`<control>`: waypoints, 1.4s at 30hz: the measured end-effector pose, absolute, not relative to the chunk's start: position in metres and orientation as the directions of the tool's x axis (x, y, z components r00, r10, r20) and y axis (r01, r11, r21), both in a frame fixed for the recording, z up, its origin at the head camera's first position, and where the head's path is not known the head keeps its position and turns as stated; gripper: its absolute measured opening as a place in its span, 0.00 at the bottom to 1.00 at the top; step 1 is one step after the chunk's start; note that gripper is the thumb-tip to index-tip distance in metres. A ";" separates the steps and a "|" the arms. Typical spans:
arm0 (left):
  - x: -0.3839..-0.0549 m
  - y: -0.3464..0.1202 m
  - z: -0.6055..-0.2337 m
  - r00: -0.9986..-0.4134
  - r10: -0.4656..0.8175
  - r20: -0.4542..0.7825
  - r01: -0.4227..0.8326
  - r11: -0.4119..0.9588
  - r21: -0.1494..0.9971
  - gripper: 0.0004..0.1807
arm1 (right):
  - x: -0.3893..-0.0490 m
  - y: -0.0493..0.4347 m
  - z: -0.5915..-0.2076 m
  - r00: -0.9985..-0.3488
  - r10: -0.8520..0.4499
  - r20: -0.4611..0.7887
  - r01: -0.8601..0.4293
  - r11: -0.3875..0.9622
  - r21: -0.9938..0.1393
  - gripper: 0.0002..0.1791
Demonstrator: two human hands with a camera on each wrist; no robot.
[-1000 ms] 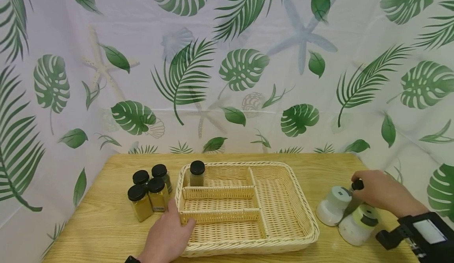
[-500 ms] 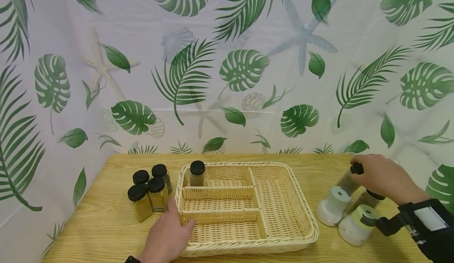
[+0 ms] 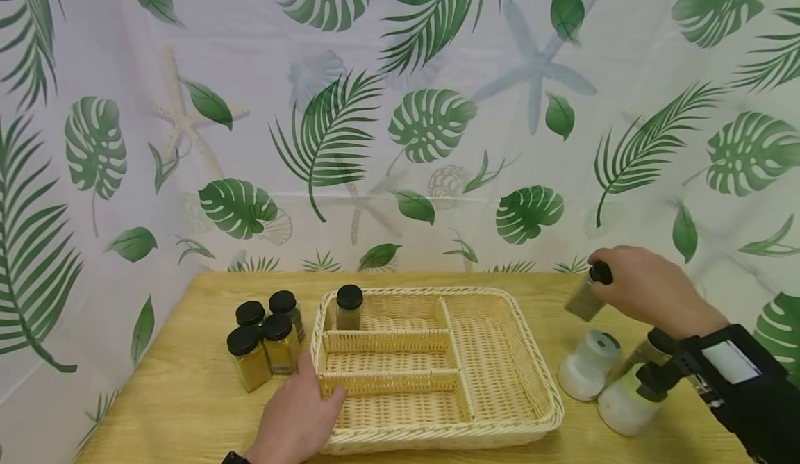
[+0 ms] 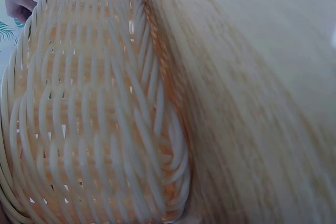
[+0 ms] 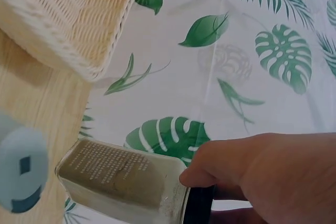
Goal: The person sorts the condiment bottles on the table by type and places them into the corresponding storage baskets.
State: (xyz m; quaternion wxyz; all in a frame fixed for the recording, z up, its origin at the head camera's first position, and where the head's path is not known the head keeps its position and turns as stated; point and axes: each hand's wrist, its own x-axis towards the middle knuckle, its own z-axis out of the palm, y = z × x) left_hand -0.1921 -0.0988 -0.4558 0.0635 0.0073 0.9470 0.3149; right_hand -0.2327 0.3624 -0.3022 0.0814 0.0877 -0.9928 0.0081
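Observation:
My right hand [image 3: 650, 287] pinches a spice jar [image 3: 586, 299] by its black cap, holding it tilted above the table at the right. In the right wrist view the glass jar [image 5: 121, 179] shows grey-brown powder and printed text on its side. My left hand [image 3: 296, 412] grips the left rim of a divided wicker basket [image 3: 506, 360], thumb over the inner side. Its woven wall [image 4: 89, 98] fills much of the left wrist view. One black-capped jar [image 3: 348, 308] stands upright in the basket's back left compartment.
Several black-capped jars [image 3: 280, 342] cluster left of the basket, some with yellow powder. To the right stand a white-lidded shaker [image 3: 589, 365], a yellow-lidded shaker [image 3: 628, 403] and another dark-capped jar [image 3: 656, 342]. A leaf-print cloth [image 3: 400, 137] hangs behind the table.
My right hand has lifted the spice jar from among the containers at the right and moved it up and leftward. The left hand stays on the basket.

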 end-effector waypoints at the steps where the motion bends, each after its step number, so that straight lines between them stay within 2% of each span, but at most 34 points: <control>1: -0.192 -0.099 -0.456 -0.992 0.054 -0.118 -0.028 0.800 0.599 0.49 | -0.234 0.358 -0.300 -0.969 -0.181 0.167 -0.183 0.983 0.001 0.21; 12: -0.193 -0.100 -0.457 -0.994 0.053 -0.097 -0.016 0.801 0.598 0.48 | -0.244 0.310 -0.285 -0.946 -0.262 0.190 -0.271 0.962 -0.020 0.21; 25: -0.194 -0.101 -0.459 -0.989 0.055 -0.137 -0.040 0.794 0.606 0.49 | -0.266 0.249 -0.291 -0.894 -0.368 0.254 -0.384 0.923 -0.014 0.18; 35: -0.194 -0.102 -0.457 -0.992 0.051 -0.114 -0.031 0.784 0.620 0.48 | -0.273 0.211 -0.298 -0.865 -0.431 0.256 -0.456 0.889 -0.044 0.18; 42: -0.195 -0.103 -0.460 -0.992 0.056 -0.109 -0.024 0.783 0.622 0.48 | -0.279 0.189 -0.309 -0.819 -0.496 0.287 -0.525 0.851 -0.026 0.18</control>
